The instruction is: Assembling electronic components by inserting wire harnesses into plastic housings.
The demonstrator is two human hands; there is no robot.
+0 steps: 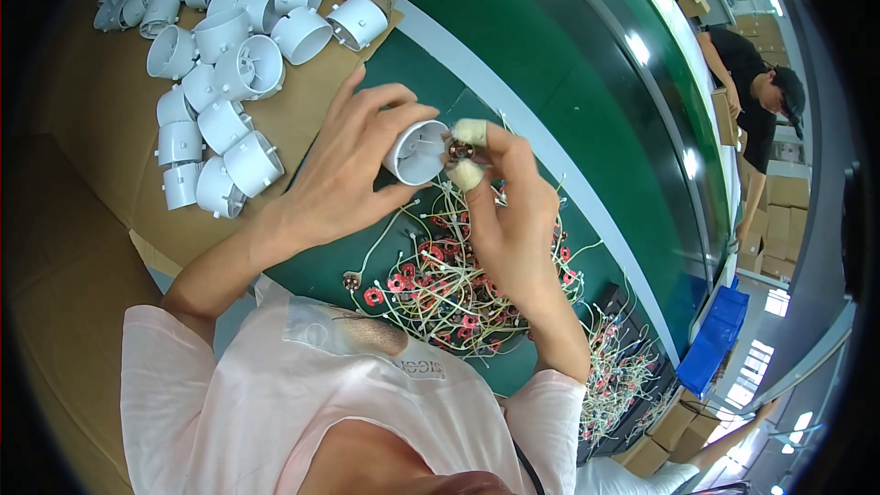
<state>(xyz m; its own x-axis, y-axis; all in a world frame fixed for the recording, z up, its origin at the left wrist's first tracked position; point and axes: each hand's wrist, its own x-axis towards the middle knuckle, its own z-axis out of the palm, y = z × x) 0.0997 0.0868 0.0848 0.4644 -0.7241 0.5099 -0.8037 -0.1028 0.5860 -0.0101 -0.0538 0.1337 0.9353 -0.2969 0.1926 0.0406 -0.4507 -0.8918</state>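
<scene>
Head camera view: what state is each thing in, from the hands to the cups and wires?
Left hand: closed around a white cup
Held white cup: tilted, open end toward the right hand
Right hand: pinching, two fingertips covered
Small round part: held just outside the cup's opening
Loose white cups: lying at various angles on cardboard
Brown cardboard: under the loose cups
Wired parts: tangled in a heap

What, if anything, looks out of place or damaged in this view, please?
Nothing looks spilled or plainly damaged. The tangled heap of wired parts beneath the right hand looks untidy, and one brownish round part lies slightly apart at the heap's left edge.
</scene>
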